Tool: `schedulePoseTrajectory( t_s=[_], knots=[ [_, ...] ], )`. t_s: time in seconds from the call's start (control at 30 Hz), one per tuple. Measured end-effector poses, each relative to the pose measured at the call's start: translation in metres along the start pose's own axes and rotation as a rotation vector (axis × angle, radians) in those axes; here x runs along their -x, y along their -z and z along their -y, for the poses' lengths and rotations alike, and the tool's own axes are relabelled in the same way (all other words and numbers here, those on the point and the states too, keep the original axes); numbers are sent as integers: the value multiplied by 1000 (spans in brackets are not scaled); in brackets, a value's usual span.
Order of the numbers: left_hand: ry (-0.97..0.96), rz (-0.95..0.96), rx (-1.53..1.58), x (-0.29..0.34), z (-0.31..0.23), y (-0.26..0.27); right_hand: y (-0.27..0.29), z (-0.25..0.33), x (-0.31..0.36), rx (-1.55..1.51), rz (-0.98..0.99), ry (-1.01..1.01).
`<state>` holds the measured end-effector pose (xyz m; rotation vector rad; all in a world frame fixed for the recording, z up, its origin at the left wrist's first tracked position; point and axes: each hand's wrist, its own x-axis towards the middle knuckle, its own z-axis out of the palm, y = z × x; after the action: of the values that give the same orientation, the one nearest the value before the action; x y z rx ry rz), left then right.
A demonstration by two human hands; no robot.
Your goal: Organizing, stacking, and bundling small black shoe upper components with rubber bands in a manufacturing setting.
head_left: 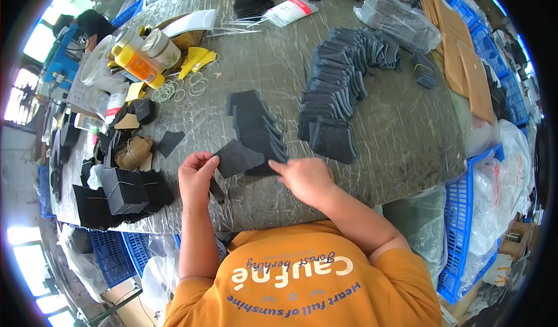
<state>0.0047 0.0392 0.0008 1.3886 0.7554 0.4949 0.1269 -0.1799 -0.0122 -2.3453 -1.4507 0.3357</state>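
My left hand pinches the left corner of a flat dark grey cut piece between thumb and fingers. This piece lies over the near end of a short row of overlapping dark pieces. At the near right end of that row, the index fingertip of my right hand touches the pieces. Its other fingers are curled under, and what they may hold is hidden. A narrow dark strip lies beside my left wrist. Farther right, a long curved row of similar overlapping pieces is fanned out on the table.
Banded dark stacks sit on the worktable at left. Behind them are a yellow-orange bottle, a jar and rubber bands. Plastic bags and brown cardboard lie at far right; a blue crate stands near right.
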Motion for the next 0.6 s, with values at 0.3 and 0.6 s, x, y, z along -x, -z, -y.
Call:
schedulePoseTrajectory(
  t_s=[0.3, 0.6],
  knots=[
    [179, 242, -395, 10, 10, -3, -8, -4, 39, -200, -499, 128],
    [135, 305, -586, 16, 7, -20, -13, -1, 55, -78, -284, 190]
  ],
)
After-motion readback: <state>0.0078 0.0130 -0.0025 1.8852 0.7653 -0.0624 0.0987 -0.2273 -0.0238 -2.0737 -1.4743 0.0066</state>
